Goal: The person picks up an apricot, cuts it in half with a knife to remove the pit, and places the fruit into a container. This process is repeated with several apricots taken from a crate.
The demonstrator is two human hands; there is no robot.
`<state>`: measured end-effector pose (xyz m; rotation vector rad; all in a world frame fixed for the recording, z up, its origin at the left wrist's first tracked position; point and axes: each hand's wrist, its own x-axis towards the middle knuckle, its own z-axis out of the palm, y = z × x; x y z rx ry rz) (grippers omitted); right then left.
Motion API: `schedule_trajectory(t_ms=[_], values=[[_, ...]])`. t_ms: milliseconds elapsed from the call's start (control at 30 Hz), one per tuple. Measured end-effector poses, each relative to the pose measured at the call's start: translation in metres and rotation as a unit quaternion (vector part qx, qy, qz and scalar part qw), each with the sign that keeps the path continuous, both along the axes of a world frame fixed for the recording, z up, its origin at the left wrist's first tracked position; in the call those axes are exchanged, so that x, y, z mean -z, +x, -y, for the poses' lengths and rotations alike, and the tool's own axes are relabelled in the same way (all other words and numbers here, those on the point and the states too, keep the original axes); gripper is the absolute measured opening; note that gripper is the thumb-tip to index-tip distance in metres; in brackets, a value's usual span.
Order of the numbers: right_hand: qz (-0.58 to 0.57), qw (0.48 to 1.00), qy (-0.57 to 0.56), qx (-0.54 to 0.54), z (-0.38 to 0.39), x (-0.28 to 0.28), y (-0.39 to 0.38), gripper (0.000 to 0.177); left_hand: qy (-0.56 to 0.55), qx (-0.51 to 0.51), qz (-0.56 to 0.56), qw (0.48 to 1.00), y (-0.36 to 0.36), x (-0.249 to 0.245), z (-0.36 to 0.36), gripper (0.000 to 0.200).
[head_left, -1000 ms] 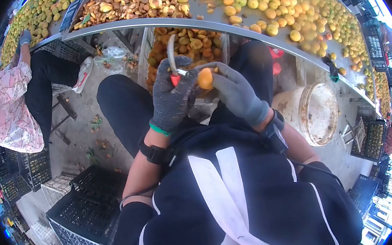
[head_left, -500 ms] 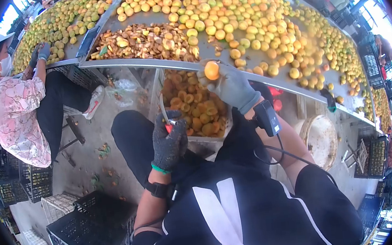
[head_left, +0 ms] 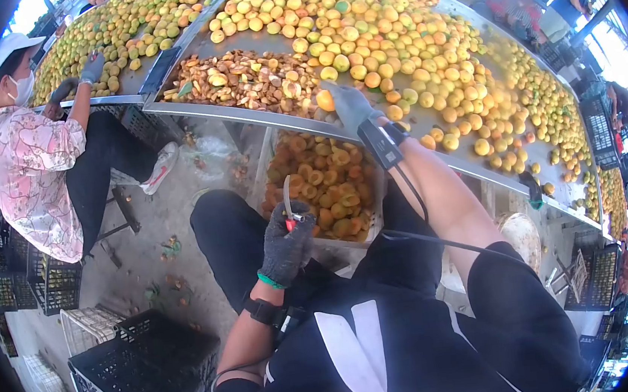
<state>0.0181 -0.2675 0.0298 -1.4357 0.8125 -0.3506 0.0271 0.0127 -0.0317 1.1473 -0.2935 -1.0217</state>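
Note:
My left hand (head_left: pixel 286 245), in a dark knitted glove with a green cuff, is closed round a red-handled knife (head_left: pixel 289 212) whose curved blade points up. My right hand (head_left: pixel 351 106), in a grey glove, reaches over the metal table edge with an orange-yellow fruit (head_left: pixel 325 101) at its fingertips. Many whole yellow fruits (head_left: pixel 391 52) lie on the table beyond it. To the left of them is a heap of brown pits or pieces (head_left: pixel 242 77). Below the table edge, between my knees, a crate of cut fruit (head_left: pixel 320 184) stands.
A person in a pink patterned shirt (head_left: pixel 35 166) sits at the left by the table. An upturned black crate (head_left: pixel 145 363) is at the lower left. A white bucket (head_left: pixel 521 240) stands under the table on the right. Other people are at the far right.
My right hand has moved forward over the table with the fruit. My left hand has shifted slightly, and the knife blade now stands more upright. The view has moved a little.

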Motion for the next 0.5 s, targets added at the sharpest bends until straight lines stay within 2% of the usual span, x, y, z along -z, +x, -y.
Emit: schedule_trajectory(t_ms=[100,200,267,333,367,400,433,467,500], values=[[-0.037,0.999,-0.008,0.025,-0.004,0.002,0.001,0.043,0.019,0.029,-0.03,0.999,0.004,-0.007,-0.008,0.017],[-0.076,0.99,0.075,0.091,-0.006,-0.003,-0.002,0.052,0.024,0.033,-0.071,0.997,0.008,-0.001,-0.008,0.016],[-0.058,0.988,0.118,0.086,0.003,0.003,-0.007,0.052,0.017,0.034,-0.068,0.997,0.008,0.004,-0.005,0.016],[0.104,0.948,0.284,0.095,0.006,0.02,-0.011,0.046,0.009,0.034,-0.066,0.997,0.008,0.005,-0.002,0.016],[0.152,0.928,0.334,0.063,0.009,0.034,-0.019,0.042,0.021,0.029,-0.029,0.999,0.008,0.003,-0.001,0.015],[0.149,0.927,0.336,0.066,-0.001,0.031,-0.027,0.042,0.034,0.023,0.005,0.999,0.007,0.002,0.0,0.015],[0.209,0.903,0.374,0.03,-0.019,0.019,-0.04,0.033,0.037,0.025,0.002,0.999,0.007,0.0,0.0,0.015],[0.267,0.872,0.41,-0.004,-0.038,0.008,-0.054,0.026,0.051,0.03,0.047,0.997,0.007,-0.003,0.0,0.016],[0.265,0.871,0.413,0.001,-0.055,0.001,-0.066,0.026,0.065,0.034,0.092,0.993,0.007,-0.004,0.001,0.018]])
